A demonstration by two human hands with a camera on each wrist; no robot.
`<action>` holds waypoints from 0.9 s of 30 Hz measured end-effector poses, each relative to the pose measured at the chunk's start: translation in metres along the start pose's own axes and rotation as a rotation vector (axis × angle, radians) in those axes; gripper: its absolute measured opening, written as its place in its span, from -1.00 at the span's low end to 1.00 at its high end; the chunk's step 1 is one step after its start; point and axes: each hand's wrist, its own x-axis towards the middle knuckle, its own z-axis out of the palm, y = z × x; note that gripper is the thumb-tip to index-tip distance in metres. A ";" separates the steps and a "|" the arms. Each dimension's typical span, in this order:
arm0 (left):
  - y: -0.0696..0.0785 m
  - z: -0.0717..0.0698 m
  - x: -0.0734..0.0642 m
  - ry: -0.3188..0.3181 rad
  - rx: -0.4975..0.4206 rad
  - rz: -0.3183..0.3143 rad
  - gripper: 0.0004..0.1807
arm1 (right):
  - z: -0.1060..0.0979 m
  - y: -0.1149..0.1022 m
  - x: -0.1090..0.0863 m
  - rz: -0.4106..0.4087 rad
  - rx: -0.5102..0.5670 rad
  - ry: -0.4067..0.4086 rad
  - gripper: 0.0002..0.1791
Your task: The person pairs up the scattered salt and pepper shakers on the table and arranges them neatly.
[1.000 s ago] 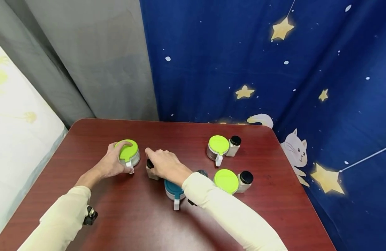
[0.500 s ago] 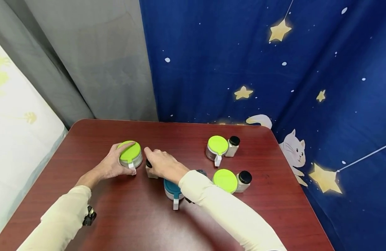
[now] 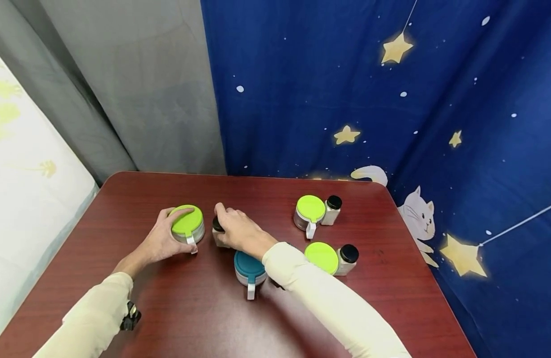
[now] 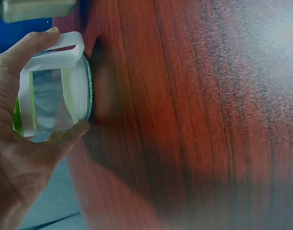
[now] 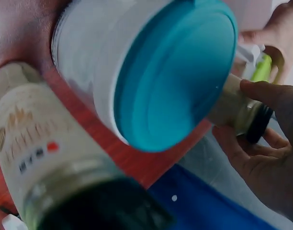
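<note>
My left hand (image 3: 164, 239) grips a seasoning jar (image 3: 188, 221) with a lime-green lid, thumb near its white handle and fingers over the lid. In the left wrist view its clear wall and white handle (image 4: 55, 60) show between thumb and fingers. Just to the right, my right hand (image 3: 240, 229) holds a small black-capped bottle (image 3: 218, 224) by its upper part; the right wrist view has thumb and fingers around that bottle (image 5: 228, 103). A teal-lidded jar (image 3: 249, 264) stands below the right hand. Another labelled bottle (image 5: 46, 139) is close in the right wrist view, mostly hidden by my sleeve from above.
On the right of the reddish-brown table (image 3: 177, 318) stand two more green-lidded jars, one farther back (image 3: 310, 208) and one nearer (image 3: 321, 257). Each has a black-capped bottle beside it, the far bottle (image 3: 331, 211) and the near bottle (image 3: 347, 258). Curtains (image 3: 302, 99) hang behind.
My left hand has shifted the green-lidded jar slightly right. My right hand has moved the bottle a little away from me and rightward, up from beside the teal-lidded jar.
</note>
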 end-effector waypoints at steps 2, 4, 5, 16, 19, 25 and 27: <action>0.002 0.000 -0.001 0.001 -0.005 0.006 0.10 | -0.005 0.004 0.000 0.009 0.059 0.045 -0.38; 0.004 -0.001 -0.001 0.013 -0.005 0.008 0.09 | -0.012 0.007 0.001 0.016 0.144 0.084 -0.27; 0.005 -0.001 -0.001 0.021 -0.004 0.012 0.08 | -0.015 0.009 0.000 0.023 0.192 0.102 -0.23; 0.034 -0.001 0.007 0.034 -0.053 0.078 0.05 | -0.038 0.039 -0.011 -0.011 0.313 0.217 -0.49; 0.041 -0.001 0.009 0.014 -0.062 0.095 0.05 | -0.043 0.049 -0.013 -0.035 0.359 0.218 -0.51; 0.054 0.000 0.016 -0.028 -0.075 0.117 0.03 | -0.048 0.068 -0.018 -0.032 0.470 0.181 -0.51; 0.057 0.001 0.019 -0.037 -0.075 0.126 0.02 | -0.047 0.073 -0.018 -0.028 0.478 0.173 -0.51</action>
